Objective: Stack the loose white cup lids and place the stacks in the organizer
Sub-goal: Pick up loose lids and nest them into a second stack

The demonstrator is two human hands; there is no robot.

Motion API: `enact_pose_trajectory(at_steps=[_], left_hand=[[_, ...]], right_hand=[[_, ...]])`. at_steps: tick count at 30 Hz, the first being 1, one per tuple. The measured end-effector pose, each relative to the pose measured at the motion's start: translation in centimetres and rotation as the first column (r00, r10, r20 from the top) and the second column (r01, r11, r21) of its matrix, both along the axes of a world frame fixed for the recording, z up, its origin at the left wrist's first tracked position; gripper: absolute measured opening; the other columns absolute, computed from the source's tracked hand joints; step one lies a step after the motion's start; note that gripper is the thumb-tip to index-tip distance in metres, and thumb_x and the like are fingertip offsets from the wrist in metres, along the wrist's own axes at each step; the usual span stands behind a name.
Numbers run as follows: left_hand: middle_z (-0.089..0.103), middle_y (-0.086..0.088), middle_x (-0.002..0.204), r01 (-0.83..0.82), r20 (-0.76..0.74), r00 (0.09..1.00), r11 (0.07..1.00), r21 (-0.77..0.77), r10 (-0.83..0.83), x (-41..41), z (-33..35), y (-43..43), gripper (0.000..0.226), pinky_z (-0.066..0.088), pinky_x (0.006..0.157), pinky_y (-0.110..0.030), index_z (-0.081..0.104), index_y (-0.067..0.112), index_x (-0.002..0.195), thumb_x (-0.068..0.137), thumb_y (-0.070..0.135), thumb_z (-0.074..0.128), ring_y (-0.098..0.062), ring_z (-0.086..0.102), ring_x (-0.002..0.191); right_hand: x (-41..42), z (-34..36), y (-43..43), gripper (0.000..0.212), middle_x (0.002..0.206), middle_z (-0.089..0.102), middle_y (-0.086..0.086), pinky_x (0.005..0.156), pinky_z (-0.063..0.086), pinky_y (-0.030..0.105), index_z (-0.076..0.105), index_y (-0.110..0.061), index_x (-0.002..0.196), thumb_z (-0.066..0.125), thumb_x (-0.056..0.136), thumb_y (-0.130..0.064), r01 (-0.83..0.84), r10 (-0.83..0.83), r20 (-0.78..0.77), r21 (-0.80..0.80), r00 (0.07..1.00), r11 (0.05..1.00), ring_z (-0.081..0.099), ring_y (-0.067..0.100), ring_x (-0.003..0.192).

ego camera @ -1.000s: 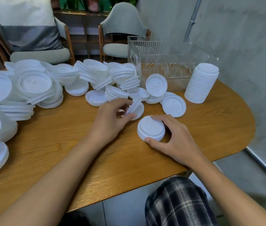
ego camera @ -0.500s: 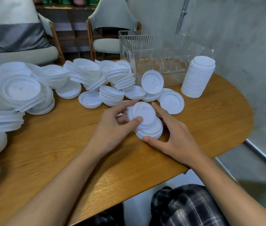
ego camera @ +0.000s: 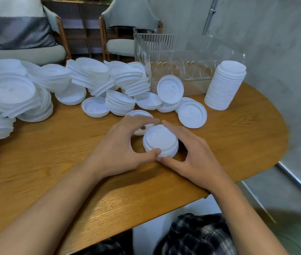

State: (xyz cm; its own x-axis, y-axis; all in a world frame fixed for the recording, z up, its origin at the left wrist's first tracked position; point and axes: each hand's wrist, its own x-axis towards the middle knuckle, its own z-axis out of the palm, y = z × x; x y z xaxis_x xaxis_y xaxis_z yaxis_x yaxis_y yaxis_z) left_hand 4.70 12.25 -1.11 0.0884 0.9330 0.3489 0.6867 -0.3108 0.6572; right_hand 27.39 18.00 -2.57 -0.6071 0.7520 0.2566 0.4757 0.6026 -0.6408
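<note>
While curling round the small lid stack [ego camera: 161, 141], the left hand [ego camera: 120, 144] and right hand [ego camera: 192, 155] are gripping it.
Uneven squeezing could be pushing its crooked top lids off.

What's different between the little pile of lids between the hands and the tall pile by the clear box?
The small stack is only a few lids high; the tall stack holds many more. The small stack is held between the left hand and right hand; the tall stack stands untouched beside the clear organizer. Both are white lids on the wooden table.
</note>
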Motion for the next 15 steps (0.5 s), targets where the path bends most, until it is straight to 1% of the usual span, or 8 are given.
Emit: enact_pose_trajectory(at_steps=[2,5,8,10,13,15], left_hand=[[0.062,0.029,0.129,0.023,-0.006,1.0,1.0,-0.008,-0.023,0.02,-0.09,0.01,0.067,0.045,0.092,-0.024,0.059,0.047,0.138,0.074,0.059,0.076,0.001,0.057,0.118],[0.065,0.027,0.122,-0.023,0.024,0.999,1.0,0.019,0.023,0.07,-0.13,0.21,0.072,0.049,0.086,-0.025,0.062,0.042,0.137,0.071,0.065,0.081,-0.001,0.06,0.11],[0.065,0.024,0.113,-0.071,0.001,0.997,0.997,0.024,0.071,0.4,-0.22,0.35,0.077,0.043,0.082,-0.016,0.065,0.037,0.136,0.067,0.067,0.085,-0.001,0.06,0.102],[0.062,0.022,0.107,-0.077,-0.002,0.997,0.997,0.018,0.077,0.71,-0.23,0.28,0.074,0.04,0.079,-0.01,0.069,0.035,0.132,0.067,0.066,0.085,0.001,0.059,0.099],[0.06,0.02,0.104,-0.077,-0.026,0.997,0.997,0.018,0.078,0.97,-0.22,0.34,0.068,0.039,0.076,-0.008,0.073,0.034,0.124,0.066,0.066,0.085,0.0,0.058,0.095],[0.06,0.018,0.103,-0.083,-0.036,0.996,0.996,0.013,0.083,0.91,-0.28,0.34,0.068,0.039,0.075,-0.009,0.072,0.032,0.122,0.066,0.068,0.085,-0.003,0.059,0.094]], right_hand=[[0.06,0.08,-0.04,0.086,0.151,0.049,-0.023,0.11,0.032,0.007,0.039,-0.035,0.159,0.079,0.085,-0.052,-0.012,0.012,-0.004,-0.008,1.0,1.0,0.041,-0.009,0.141],[0.11,0.18,-0.02,0.094,0.151,0.05,-0.024,0.111,0.034,0.01,0.036,-0.037,0.161,0.082,0.081,-0.054,-0.004,0.003,-0.009,-0.031,1.0,1.0,0.041,-0.009,0.141],[0.05,0.21,-0.01,0.1,0.15,0.051,-0.024,0.113,0.036,0.015,0.035,-0.038,0.161,0.084,0.076,-0.059,0.004,-0.004,-0.001,-0.037,1.0,0.999,0.042,-0.009,0.14],[0.05,0.21,-0.07,0.099,0.149,0.052,-0.024,0.114,0.037,0.017,0.039,-0.037,0.159,0.083,0.073,-0.061,-0.004,0.004,-0.006,-0.038,1.0,0.999,0.043,-0.009,0.139],[0.19,0.17,-0.07,0.097,0.148,0.053,-0.022,0.114,0.038,0.019,0.044,-0.032,0.157,0.082,0.072,-0.061,-0.016,0.016,-0.009,-0.043,1.0,0.999,0.045,-0.008,0.138],[0.24,0.12,-0.03,0.097,0.148,0.054,-0.021,0.114,0.038,0.018,0.045,-0.031,0.157,0.083,0.072,-0.06,-0.025,0.024,-0.009,-0.039,1.0,0.999,0.045,-0.008,0.138]])
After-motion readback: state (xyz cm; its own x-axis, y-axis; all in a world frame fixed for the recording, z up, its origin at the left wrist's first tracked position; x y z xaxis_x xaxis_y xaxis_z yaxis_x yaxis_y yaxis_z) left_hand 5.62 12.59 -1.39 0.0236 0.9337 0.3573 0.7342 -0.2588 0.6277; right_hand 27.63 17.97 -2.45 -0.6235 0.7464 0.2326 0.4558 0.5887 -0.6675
